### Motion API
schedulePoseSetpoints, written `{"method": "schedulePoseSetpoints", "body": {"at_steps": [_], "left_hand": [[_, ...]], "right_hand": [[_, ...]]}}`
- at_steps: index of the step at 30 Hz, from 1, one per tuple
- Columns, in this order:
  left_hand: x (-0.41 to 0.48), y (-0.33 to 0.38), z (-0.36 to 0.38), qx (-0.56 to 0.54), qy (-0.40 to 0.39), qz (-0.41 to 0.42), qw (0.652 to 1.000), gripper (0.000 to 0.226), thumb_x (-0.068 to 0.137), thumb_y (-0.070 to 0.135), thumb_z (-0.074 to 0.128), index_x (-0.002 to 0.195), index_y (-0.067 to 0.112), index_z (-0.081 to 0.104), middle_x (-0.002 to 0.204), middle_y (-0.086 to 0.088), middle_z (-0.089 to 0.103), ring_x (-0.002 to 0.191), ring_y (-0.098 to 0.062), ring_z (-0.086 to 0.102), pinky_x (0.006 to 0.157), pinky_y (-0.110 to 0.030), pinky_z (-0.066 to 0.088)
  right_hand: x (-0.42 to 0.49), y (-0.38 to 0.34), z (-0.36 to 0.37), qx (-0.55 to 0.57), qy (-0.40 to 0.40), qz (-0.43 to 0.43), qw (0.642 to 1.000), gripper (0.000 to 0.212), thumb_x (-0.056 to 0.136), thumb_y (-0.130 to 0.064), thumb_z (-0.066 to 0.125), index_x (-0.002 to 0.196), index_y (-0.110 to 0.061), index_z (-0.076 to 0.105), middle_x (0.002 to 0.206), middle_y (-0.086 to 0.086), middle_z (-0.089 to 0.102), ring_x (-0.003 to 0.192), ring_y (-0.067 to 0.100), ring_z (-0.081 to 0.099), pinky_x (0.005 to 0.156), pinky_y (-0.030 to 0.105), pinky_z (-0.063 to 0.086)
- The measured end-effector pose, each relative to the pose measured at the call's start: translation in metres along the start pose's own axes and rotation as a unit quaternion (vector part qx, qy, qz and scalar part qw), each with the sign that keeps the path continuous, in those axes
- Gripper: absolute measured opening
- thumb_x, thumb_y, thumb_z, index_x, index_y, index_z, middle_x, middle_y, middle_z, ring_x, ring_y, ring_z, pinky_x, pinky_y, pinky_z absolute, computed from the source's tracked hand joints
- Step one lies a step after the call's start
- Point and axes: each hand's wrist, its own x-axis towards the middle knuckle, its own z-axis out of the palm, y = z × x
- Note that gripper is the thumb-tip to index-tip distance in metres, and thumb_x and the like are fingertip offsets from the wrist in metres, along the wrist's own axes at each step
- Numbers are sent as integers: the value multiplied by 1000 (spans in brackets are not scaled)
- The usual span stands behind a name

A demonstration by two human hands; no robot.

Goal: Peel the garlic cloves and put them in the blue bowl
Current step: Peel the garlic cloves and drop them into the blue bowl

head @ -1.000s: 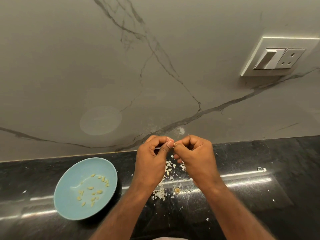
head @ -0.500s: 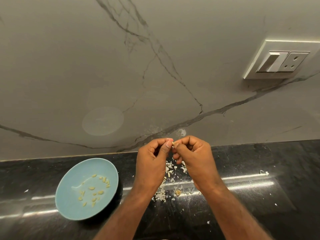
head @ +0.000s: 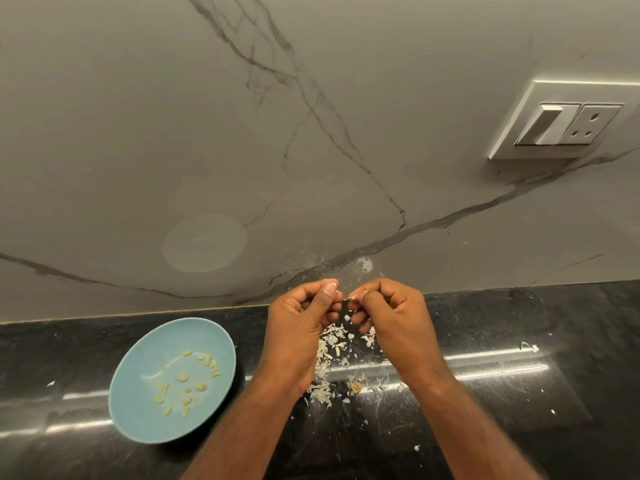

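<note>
The main risk is dropping the clove. The garlic clove (head: 352, 297) is tiny and held only at the fingertips, so a hard tug on the skin could flick it out. It would then fall into the loose skins (head: 329, 344) on the counter (head: 519, 393) straight below the grip, where it would be hard to pick out. Skin could also cling to the clove and ride into the bowl.

The right hand (head: 394, 327) has its fingers curled and pinches the clove between thumb and forefinger. Only a pale tip shows, at the very front of that grip, and how much skin remains cannot be told. The left hand (head: 298, 330) is curled too, just beside it but apart, thumb pressed to forefinger on what looks like a sliver of skin.

The blue bowl (head: 138, 420) sits on the counter below and to the left of the grip, near the left wrist, and holds a scatter of peeled cloves (head: 187, 379).
</note>
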Motion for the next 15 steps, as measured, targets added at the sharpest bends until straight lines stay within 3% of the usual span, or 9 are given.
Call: {"method": "schedulePoseSetpoints", "body": {"at_steps": [4, 7, 11, 15], "left_hand": [[2, -2, -1, 18, 0, 7, 1000, 14, 85, 4, 70, 96, 10, 76, 88, -7, 76, 81, -14, 69, 72, -22, 56], [3, -3, -1, 36, -3, 15, 999, 17, 83, 1, 71, 97, 10, 75, 91, -5, 77, 83, -14, 69, 74, -22, 56], [3, -2, 0, 56, -15, 22, 998, 17, 82, 2, 73, 96, 10, 76, 93, -6, 77, 84, -14, 70, 73, -21, 56], [2, -1, -1, 113, -25, 58, 992, 14, 83, 4, 75, 95, 11, 76, 90, -4, 77, 85, -12, 73, 71, -20, 55]], "right_hand": [[8, 2, -8, -91, 16, -21, 996, 12, 90, -14, 72, 79, -18, 72, 68, -4, 70, 59, 0, 59, 56, 16, 47], [12, 4, -12, -139, 17, -12, 990, 19, 86, -7, 74, 82, -24, 69, 78, -8, 70, 71, -2, 62, 63, 16, 48], [9, -6, -13, -87, -7, -7, 996, 11, 91, -12, 72, 88, -22, 72, 76, -7, 71, 66, -3, 62, 58, 12, 48], [6, -13, -9, -53, -64, -1, 997, 8, 93, -14, 68, 91, -17, 75, 82, -3, 76, 77, 7, 72, 67, 16, 54]]}}
